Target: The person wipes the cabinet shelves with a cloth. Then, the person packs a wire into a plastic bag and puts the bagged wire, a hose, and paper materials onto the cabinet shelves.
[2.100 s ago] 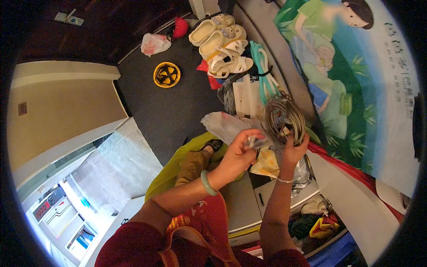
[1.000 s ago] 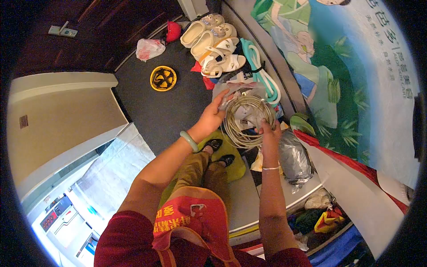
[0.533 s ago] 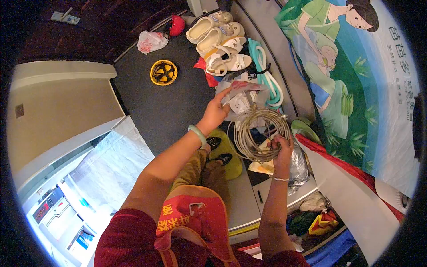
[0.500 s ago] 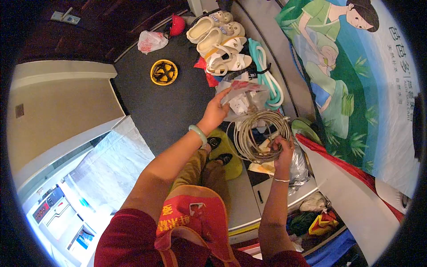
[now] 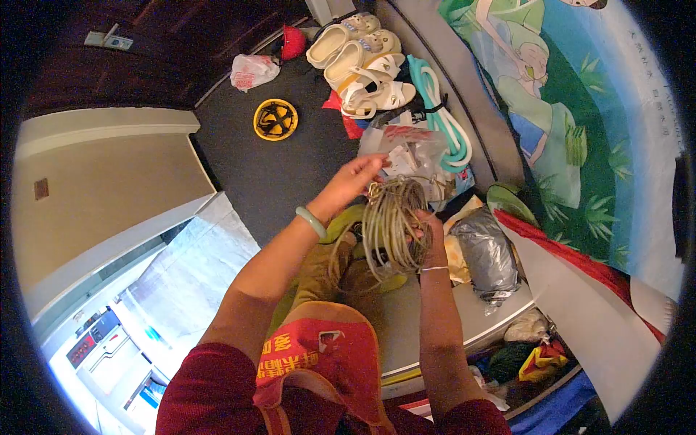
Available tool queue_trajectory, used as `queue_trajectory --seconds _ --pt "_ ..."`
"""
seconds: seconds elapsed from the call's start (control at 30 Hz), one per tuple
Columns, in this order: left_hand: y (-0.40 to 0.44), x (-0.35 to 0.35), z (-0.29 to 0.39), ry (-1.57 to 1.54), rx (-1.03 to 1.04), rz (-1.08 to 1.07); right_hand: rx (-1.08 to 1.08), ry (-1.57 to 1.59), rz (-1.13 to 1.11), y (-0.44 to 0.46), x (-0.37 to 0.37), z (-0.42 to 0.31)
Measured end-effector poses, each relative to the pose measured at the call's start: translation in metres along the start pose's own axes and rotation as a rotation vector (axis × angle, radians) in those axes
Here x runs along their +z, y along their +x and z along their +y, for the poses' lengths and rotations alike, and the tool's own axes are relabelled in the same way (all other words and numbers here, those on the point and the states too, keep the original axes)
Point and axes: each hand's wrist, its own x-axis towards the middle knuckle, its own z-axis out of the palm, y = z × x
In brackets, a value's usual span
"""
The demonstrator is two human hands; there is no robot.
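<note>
Right hand (image 5: 432,233) clamps the coil (image 5: 391,221), likely to bunch its loops. Left hand (image 5: 351,181), fingers together, meets the bag (image 5: 426,145); I cannot tell its grip.

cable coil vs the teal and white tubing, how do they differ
The cable coil is dull grey-beige; the tubing is teal and white. The cable coil is held in the right hand, while the tubing lies beside the pale shoes. The cable coil looks thinner than the tubing. Both are looped.
</note>
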Motion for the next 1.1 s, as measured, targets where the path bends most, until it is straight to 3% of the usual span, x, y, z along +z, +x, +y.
queue_trajectory --seconds 0.03,0.07,0.17,0.23,0.3,0.33,0.37,0.43,0.47,0.77,0.83,0.87,0.93,0.97,1.03,1.1 --pt "-0.005 0.000 0.000 -0.091 0.038 -0.100 -0.007 0.110 -0.019 0.004 0.005 0.002" --pt "-0.009 -0.002 -0.001 -0.265 -0.089 -0.214 0.012 0.174 -0.194 0.015 -0.004 0.007" --pt "-0.016 -0.011 -0.009 -0.331 -0.105 -0.282 0.069 0.200 -0.280 0.014 -0.001 0.001" --pt "-0.017 -0.013 -0.008 -0.391 -0.152 -0.360 0.066 0.192 -0.175 0.017 -0.017 0.005" --pt "-0.019 -0.013 -0.003 -0.270 -0.134 -0.457 0.006 0.208 -0.229 0.017 -0.024 0.004" --pt "-0.021 -0.011 0.002 -0.272 -0.186 -0.467 -0.058 0.137 -0.073 0.005 -0.019 0.004" --pt "-0.020 -0.011 0.000 -0.275 -0.187 -0.466 -0.056 0.134 -0.070 0.007 -0.022 0.004" --pt "-0.017 -0.009 -0.002 -0.207 -0.171 -0.501 0.036 0.279 -0.288 0.012 -0.027 0.001" --pt "-0.017 -0.008 -0.002 -0.208 -0.172 -0.500 0.037 0.279 -0.286 0.013 -0.029 0.002" --pt "-0.021 -0.021 0.006 0.195 -0.123 -0.497 0.007 0.111 -0.143 0.001 -0.020 0.003" --pt "-0.017 -0.042 0.008 0.028 -0.182 -0.352 0.037 0.189 -0.320 0.005 -0.020 0.003" --pt "-0.017 -0.045 0.008 0.032 -0.183 -0.355 0.023 0.114 -0.193 0.017 -0.040 0.009" --pt "-0.017 -0.048 0.014 0.178 -0.136 -0.057 0.017 0.101 -0.165 0.030 -0.040 0.008" --pt "-0.016 -0.048 0.007 0.181 -0.140 -0.056 0.015 0.084 -0.137 0.038 -0.039 0.007" --pt "-0.013 -0.041 -0.005 0.266 0.105 0.017 0.028 0.069 -0.143 0.057 -0.041 0.006" --pt "-0.013 -0.031 -0.001 0.197 0.082 0.079 0.040 0.027 -0.148 0.068 -0.041 0.002"
